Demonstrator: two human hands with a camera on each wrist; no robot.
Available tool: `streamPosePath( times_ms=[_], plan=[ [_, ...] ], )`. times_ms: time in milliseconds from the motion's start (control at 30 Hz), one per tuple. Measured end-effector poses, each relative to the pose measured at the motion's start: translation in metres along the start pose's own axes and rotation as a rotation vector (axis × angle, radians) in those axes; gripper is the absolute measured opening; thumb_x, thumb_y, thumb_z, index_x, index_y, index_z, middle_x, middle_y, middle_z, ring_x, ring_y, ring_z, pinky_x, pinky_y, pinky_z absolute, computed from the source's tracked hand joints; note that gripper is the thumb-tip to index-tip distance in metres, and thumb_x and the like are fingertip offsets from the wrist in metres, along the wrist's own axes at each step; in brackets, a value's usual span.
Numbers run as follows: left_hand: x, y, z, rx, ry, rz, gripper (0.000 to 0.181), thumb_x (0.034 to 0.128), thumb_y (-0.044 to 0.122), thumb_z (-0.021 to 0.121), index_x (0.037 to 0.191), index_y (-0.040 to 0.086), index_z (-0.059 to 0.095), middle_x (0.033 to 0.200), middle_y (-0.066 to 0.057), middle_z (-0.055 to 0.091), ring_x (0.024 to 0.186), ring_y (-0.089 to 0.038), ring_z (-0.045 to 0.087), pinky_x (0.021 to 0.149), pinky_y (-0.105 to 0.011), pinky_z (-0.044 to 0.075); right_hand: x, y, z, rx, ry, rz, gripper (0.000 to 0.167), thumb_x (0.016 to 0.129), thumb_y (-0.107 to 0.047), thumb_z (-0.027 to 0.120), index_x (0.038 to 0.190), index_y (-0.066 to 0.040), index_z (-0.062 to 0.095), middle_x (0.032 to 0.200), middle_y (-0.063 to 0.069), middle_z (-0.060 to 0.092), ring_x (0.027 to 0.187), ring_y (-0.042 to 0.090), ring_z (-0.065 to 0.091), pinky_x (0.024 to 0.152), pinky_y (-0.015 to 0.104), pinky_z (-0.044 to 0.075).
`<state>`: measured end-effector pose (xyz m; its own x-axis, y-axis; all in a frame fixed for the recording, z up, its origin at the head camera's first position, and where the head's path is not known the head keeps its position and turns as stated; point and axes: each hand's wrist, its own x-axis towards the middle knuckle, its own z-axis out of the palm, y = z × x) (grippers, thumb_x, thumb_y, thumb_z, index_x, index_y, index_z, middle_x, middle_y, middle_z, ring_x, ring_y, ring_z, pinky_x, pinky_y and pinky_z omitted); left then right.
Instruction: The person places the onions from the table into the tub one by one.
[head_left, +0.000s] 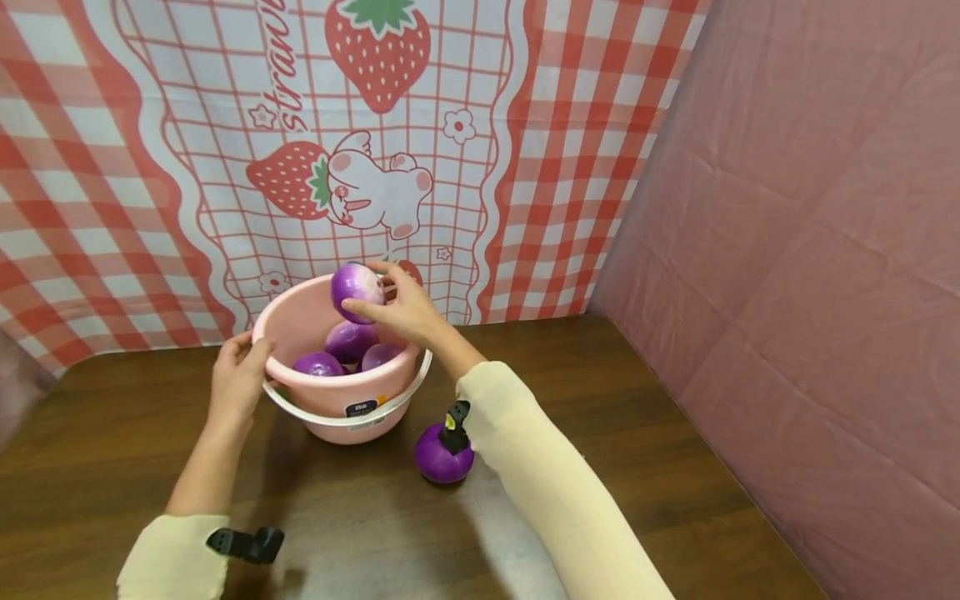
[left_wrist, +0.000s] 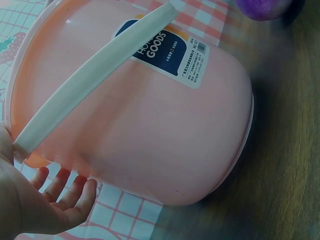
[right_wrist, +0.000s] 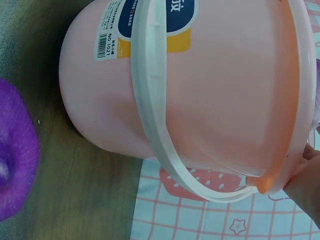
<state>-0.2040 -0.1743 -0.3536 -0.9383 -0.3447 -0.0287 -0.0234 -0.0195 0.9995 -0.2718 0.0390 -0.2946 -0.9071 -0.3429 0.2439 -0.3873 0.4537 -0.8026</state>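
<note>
A pink bucket point(head_left: 322, 393) with a white handle point(head_left: 307, 417) stands on the table, several purple onions point(head_left: 351, 342) inside it. My left hand point(head_left: 237, 379) grips the bucket's left rim, thumb over the edge and fingers along the outside; the left wrist view shows those fingers point(left_wrist: 86, 200) bent beside the wall. Above the bucket's opening, my right hand point(head_left: 405, 308) holds a purple and white onion point(head_left: 352, 293) between thumb and fingers. Another purple onion point(head_left: 442, 457) lies on the table right of the bucket, partly covered by the right wrist camera.
The brown wooden table point(head_left: 600, 400) runs up to a red-and-white strawberry cloth point(head_left: 570, 167) hanging behind the bucket. A plain pink cloth point(head_left: 810, 208) hangs along the right side. The bucket's handle hangs down across its front, over a label point(left_wrist: 172, 52).
</note>
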Motion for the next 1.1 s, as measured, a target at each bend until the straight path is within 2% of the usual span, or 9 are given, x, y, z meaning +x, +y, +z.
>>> streamPosePath(
  times_ms=[300, 633, 900, 1100],
  plan=[
    [-0.001, 0.000, 0.001, 0.000, 0.012, 0.009, 0.057, 0.0901, 0.021, 0.049, 0.140, -0.001, 0.033, 0.119, -0.008, 0.047, 0.069, 0.005, 0.052, 0.053, -0.010, 0.051, -0.002, 0.001, 0.001, -0.018, 0.006, -0.013, 0.067, 0.081, -0.040, 0.070, 0.138, -0.018, 0.042, 0.129, 0.014, 0.052, 0.116, 0.024, 0.052, 0.094, 0.033, 0.049],
    [-0.002, 0.001, 0.001, -0.005, 0.004, 0.007, 0.059, 0.0910, 0.023, 0.048, 0.141, -0.002, 0.030, 0.131, -0.018, 0.042, 0.071, 0.005, 0.052, 0.054, -0.010, 0.051, -0.002, 0.002, -0.006, -0.001, 0.055, -0.063, 0.056, 0.084, -0.031, 0.068, 0.132, -0.011, 0.049, 0.125, 0.016, 0.055, 0.110, 0.028, 0.054, 0.089, 0.028, 0.050],
    [-0.002, 0.001, 0.000, -0.011, 0.000, -0.002, 0.060, 0.0906, 0.023, 0.049, 0.142, -0.001, 0.029, 0.118, -0.007, 0.047, 0.071, 0.004, 0.053, 0.055, -0.011, 0.052, -0.003, 0.005, -0.021, -0.018, 0.114, -0.092, 0.053, 0.084, -0.031, 0.068, 0.128, -0.006, 0.052, 0.120, 0.016, 0.057, 0.107, 0.026, 0.056, 0.091, 0.029, 0.050],
    [-0.003, 0.003, 0.002, -0.038, 0.008, -0.018, 0.059, 0.0904, 0.023, 0.051, 0.141, 0.000, 0.030, 0.114, -0.003, 0.047, 0.072, 0.004, 0.053, 0.055, -0.011, 0.052, -0.010, 0.015, -0.030, -0.022, 0.135, -0.076, 0.057, 0.084, -0.037, 0.067, 0.130, -0.008, 0.051, 0.118, 0.015, 0.058, 0.106, 0.025, 0.056, 0.090, 0.031, 0.051]
  ],
)
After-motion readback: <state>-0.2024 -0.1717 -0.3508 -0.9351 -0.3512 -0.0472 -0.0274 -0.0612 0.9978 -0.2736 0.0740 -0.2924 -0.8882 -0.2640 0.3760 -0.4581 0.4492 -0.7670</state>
